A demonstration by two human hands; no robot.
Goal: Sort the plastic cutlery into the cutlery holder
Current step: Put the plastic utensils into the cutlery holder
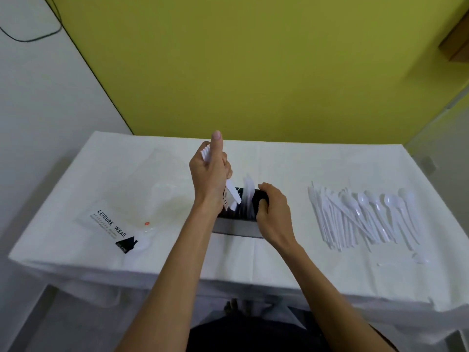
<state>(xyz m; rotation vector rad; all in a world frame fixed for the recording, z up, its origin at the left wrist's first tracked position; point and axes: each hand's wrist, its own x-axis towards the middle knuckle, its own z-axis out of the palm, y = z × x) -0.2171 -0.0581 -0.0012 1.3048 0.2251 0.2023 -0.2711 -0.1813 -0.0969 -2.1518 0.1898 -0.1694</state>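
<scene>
A black cutlery holder stands at the middle of the white-covered table, with several white plastic pieces upright inside it. My left hand grips a bundle of white plastic cutlery above the holder's left side, its lower ends pointing down into the holder and its upper ends showing above my fingers. My right hand grips the holder's right rim. A pile of loose white spoons and other cutlery lies on the table to the right.
A clear plastic bag printed "LEISURE WEAR" lies flat on the table's left part. The table stands against a yellow-green wall. Small white plastic scraps lie near the front right edge.
</scene>
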